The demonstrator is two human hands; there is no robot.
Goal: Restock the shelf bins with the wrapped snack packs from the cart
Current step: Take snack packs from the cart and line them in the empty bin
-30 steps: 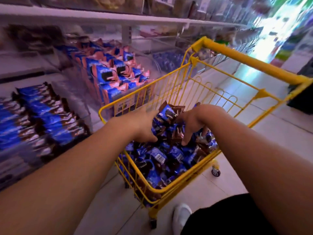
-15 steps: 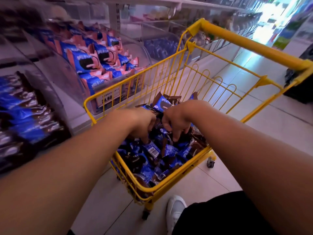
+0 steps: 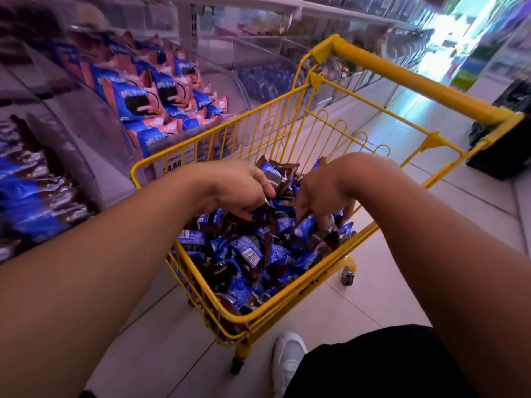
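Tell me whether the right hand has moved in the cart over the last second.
Yes. The right hand has dropped from above the heap to dig its fingers into the snack packs, nearer the cart's right rim.

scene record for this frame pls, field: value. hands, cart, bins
left hand: fingers curled round blue-and-brown wrapped snack packs, at the pile's top
right hand: fingers down in the pile, pinching a blue pack
cart: yellow wire cart, basket filled with packs
near bin: clear plastic shelf bin, blue-and-brown packs inside
next bin: blue-and-pink wrapped packs
floor: pale tiles, white shoe beside cart
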